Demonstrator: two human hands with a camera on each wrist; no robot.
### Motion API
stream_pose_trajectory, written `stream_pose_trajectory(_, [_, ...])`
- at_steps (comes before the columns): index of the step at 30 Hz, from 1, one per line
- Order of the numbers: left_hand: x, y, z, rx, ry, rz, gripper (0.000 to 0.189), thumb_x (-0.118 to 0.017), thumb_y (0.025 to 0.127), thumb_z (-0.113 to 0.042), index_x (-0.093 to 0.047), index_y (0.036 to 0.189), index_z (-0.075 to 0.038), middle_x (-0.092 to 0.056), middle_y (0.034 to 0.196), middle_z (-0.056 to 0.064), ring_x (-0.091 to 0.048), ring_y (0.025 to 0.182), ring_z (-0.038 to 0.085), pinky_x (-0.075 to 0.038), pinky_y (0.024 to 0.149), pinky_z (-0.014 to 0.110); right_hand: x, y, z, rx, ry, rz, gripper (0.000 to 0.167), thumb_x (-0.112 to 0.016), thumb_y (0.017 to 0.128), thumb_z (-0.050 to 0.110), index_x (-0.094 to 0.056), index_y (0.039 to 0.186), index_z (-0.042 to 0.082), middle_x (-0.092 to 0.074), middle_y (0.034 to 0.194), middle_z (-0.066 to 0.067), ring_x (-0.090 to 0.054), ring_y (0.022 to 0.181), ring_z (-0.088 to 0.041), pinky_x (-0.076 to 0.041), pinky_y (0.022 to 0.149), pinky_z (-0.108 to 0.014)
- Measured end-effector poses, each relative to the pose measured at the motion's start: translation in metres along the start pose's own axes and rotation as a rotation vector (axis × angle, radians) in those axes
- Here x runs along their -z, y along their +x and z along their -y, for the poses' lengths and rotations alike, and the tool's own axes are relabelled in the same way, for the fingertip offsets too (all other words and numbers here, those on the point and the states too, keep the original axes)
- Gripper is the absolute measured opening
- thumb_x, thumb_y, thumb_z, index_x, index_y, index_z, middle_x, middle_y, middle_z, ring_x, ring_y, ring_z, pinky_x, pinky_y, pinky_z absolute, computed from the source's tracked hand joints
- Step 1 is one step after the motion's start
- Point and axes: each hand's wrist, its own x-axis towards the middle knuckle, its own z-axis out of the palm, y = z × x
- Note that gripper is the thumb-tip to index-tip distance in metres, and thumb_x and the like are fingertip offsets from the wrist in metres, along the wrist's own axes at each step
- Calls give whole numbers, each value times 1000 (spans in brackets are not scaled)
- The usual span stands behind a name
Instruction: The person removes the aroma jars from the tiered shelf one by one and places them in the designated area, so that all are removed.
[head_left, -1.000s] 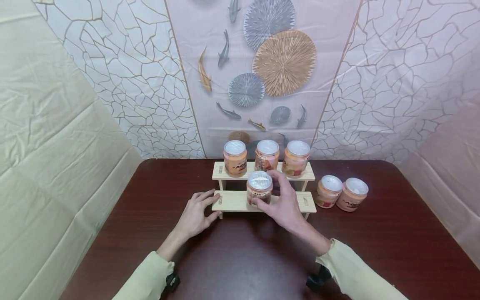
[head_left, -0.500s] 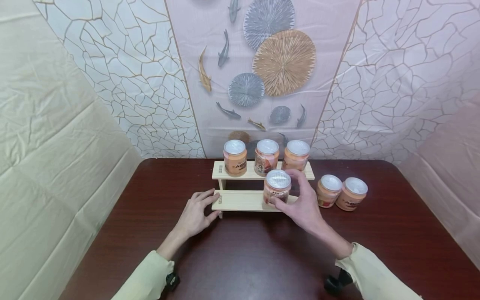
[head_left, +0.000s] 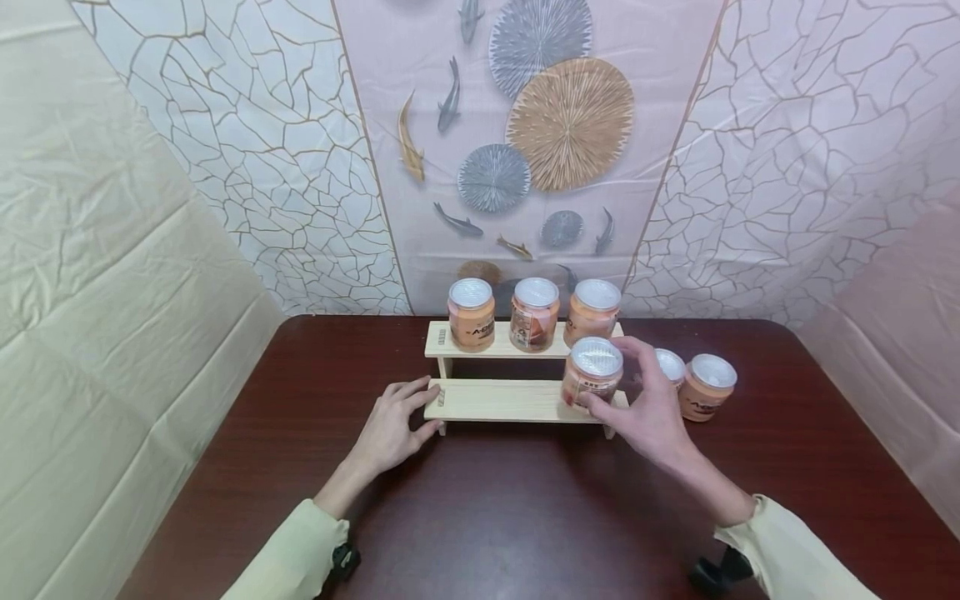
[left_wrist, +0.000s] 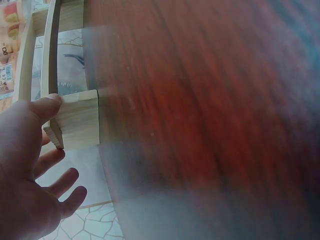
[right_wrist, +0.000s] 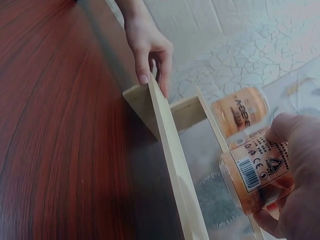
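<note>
"Start with what's closest to you."

"My cream sleeves, the left sleeve (head_left: 292, 550) at the bottom left of the frame and the right sleeve (head_left: 795, 550) at the bottom right, with a dark red-brown, wood-grained table (head_left: 487, 517) between them."

"And your fingers?"

"My left hand (head_left: 393, 425), left of centre, pinches the end of the front shelf (head_left: 495, 402), a flat pale wooden board on short legs. Thumb and forefinger are narrow on it; the other fingers stick out loosely. My right hand (head_left: 647, 408), right of centre, is curled round a jar, thumb in front, fingers behind."

"Where is that jar?"

"The held jar (head_left: 581, 380), round and orange with a silvery-white lid, is right of centre, over the right end of the front shelf. My right wrist view shows a gap under its base, and a barcode on its label."

"Past that?"

"Two similar jars on the table at the right: the outer jar (head_left: 705, 396) and the inner jar (head_left: 669, 367), partly hidden by my hand."

"Farthest?"

"The pale wooden rear shelf (head_left: 501, 342) at centre, with three upright orange jars (head_left: 472, 325) in a row, then a pale backdrop cloth (head_left: 300, 125) printed with crackle lines, fish and round discs."
</note>
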Motion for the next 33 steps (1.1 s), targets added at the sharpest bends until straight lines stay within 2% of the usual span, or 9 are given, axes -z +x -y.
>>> stream_pose_trajectory(2, [0,0,0,2,0,1,51,-84,81,-21,-69,127,-3,-60,134,19,-56,113,41,-46,86,61,5,0,-3,11,-11,-6,81,-89,64,-9,-48,133,-5,-61,117,-17,-56,98,-9,-48,75,-17])
stream_pose_trajectory(5, [0,0,0,4,2,4,51,-84,82,-21,-69,127,-4,-60,135,19,-56,114,41,-46,86,61,14,-1,-7,9,-33,-13,82,-90,63,-9,-48,133,-6,-58,120,-16,-56,100,-10,-48,77,-14])
stream_pose_trajectory(10, [1,-1,-1,10,-3,7,51,-84,81,-21,-69,128,-5,-60,135,18,-55,114,41,-45,86,61,29,-1,-4,-1,-79,-33,81,-89,65,-5,-47,133,-5,-58,122,-19,-54,108,-24,-41,85,-11])
stream_pose_trajectory(12, [1,-1,-1,10,-8,7,51,-84,81,-21,-69,128,-5,-60,135,19,-55,114,41,-45,87,62,34,0,-4,-3,-95,-47,81,-89,65,-4,-46,133,-4,-58,121,-20,-54,109,-24,-39,85,-11])
stream_pose_trajectory(18, [0,-1,0,3,-7,6,51,-84,81,-21,-69,128,-5,-60,135,18,-56,114,41,-45,87,61,48,2,-10,12,-63,-92,81,-87,64,-10,-47,133,-6,-61,117,-21,-53,105,0,-44,79,-9])
stream_pose_trajectory(21, [0,0,0,-1,-5,4,52,-84,81,-22,-69,128,-5,-60,135,18,-56,114,41,-45,87,61,54,4,-14,15,-73,-114,80,-86,63,-12,-47,133,-7,-59,115,-21,-52,103,3,-44,79,-9])
stream_pose_trajectory(26, [1,1,0,1,-4,7,51,-84,81,-22,-69,128,-6,-60,135,18,-56,114,41,-45,87,61,66,4,-17,-53,-88,-131,79,-84,66,-13,-46,134,-5,-56,116,-11,-52,102,1,-46,75,-9])
stream_pose_trajectory(30, [1,1,1,2,1,9,51,-84,81,-22,-69,128,-5,-60,135,18,-56,114,41,-45,87,61,74,5,-21,-98,-100,-163,78,-84,67,-12,-47,134,-4,-54,115,1,-53,101,0,-46,77,-9])
stream_pose_trajectory(33, [0,0,1,3,4,7,52,-84,81,-23,-69,127,-5,-60,135,18,-56,114,41,-45,87,61,79,7,-25,-117,-89,-180,76,-82,68,-13,-46,134,-5,-52,114,4,-55,97,0,-46,77,-10])
